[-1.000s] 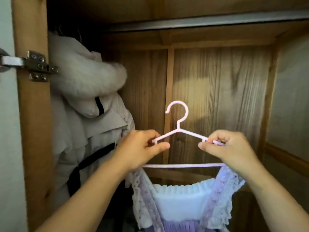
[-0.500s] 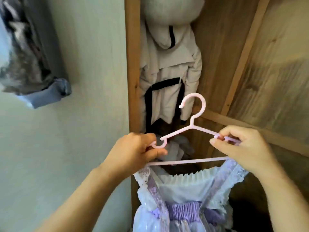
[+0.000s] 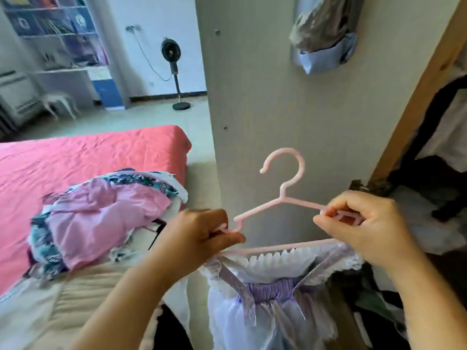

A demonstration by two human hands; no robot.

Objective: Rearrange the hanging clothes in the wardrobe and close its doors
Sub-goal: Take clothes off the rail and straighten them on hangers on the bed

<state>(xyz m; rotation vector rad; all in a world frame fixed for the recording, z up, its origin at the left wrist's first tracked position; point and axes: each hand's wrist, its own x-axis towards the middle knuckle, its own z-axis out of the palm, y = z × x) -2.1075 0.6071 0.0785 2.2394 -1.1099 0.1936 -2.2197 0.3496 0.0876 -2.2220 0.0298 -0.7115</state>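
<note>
Swung away from the wardrobe (image 3: 417, 102) toward the bed (image 3: 75, 157), the hanger (image 3: 283, 198) is pinched at both ends by left hand (image 3: 199, 238) and right hand (image 3: 364, 228); the dress (image 3: 265, 294) hangs below them.

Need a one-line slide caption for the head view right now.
Both hands, left hand and right hand, grip a pink hanger carrying a lilac dress beside the open wardrobe door.

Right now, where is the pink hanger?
Head view, lower centre: the pink hanger is held at both ends by the left hand and right hand, before the pale wardrobe door.
</note>
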